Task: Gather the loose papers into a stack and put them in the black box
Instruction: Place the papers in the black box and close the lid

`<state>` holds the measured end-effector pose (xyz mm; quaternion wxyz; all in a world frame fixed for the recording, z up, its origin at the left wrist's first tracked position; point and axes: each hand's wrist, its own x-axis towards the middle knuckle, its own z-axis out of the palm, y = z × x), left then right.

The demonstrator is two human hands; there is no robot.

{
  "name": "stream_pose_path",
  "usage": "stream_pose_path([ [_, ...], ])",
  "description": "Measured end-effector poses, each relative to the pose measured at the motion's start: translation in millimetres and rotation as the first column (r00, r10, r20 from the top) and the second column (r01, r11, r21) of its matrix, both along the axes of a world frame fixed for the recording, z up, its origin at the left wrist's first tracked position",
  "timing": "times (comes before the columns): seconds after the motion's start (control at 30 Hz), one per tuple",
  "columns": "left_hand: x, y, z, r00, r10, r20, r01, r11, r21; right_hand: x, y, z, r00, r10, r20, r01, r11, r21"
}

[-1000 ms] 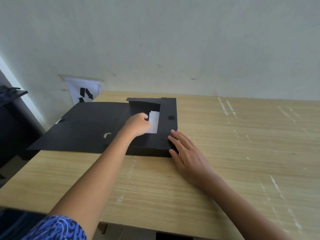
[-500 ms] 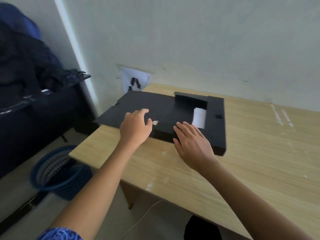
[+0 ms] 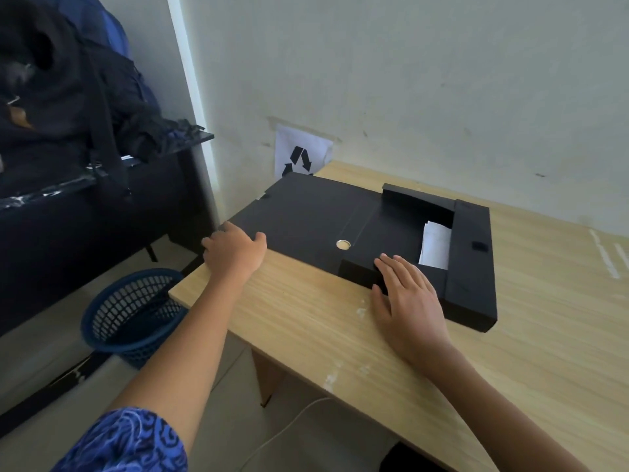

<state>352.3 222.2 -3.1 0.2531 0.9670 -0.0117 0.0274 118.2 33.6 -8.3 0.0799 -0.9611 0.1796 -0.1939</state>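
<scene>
The black box [image 3: 471, 267] lies on the wooden table, its wide lid flap [image 3: 306, 216] folded out flat to the left over the table's corner. White papers [image 3: 435, 245] show through a gap inside the box, mostly hidden by a black inner flap. My left hand [image 3: 235, 250] grips the lid flap's near left corner, fingers curled over its edge. My right hand [image 3: 406, 294] rests flat with spread fingers on the box's near front corner.
The table [image 3: 340, 335] stands against a pale wall with a recycling sign [image 3: 299, 158]. A blue mesh wastebasket [image 3: 132, 315] sits on the floor to the left. Dark clothes and bags pile on a black desk [image 3: 85, 131] further left. A white cable hangs under the table.
My left hand left the papers inside the box and slid left to the lid flap's corner. My right hand moved onto the box's front. The view swung left.
</scene>
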Motion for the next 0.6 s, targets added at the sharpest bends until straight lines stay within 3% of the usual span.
stream_pose_path([
  [0.07,4,-3,0,1.000,0.018,-0.019,-0.021,0.985,-0.173,0,-1,-1,1.000,0.000,0.009,0.000,1.000,-0.005],
  [0.17,2,-12,8,0.988,0.045,0.146,0.032,0.874,-0.485,1,-1,-3,1.000,0.000,0.020,0.000,1.000,-0.003],
  [0.27,-6,-24,26,0.928,0.050,0.369,0.185,0.797,-0.574,1,-1,-3,1.000,0.000,0.019,0.000,1.000,0.005],
  [0.37,-20,-41,50,0.894,0.051,0.445,0.296,0.680,-0.671,0,0,-2,1.000,0.003,0.002,-0.003,1.000,0.017],
  [0.5,-42,-61,82,0.865,-0.082,0.495,0.437,0.607,-0.663,0,0,5,0.999,0.036,0.022,-0.039,0.992,0.122],
  [0.6,-67,-75,96,0.739,-0.295,0.606,0.635,0.606,-0.479,-3,-12,30,0.972,-0.037,0.233,-0.090,0.853,0.514],
])
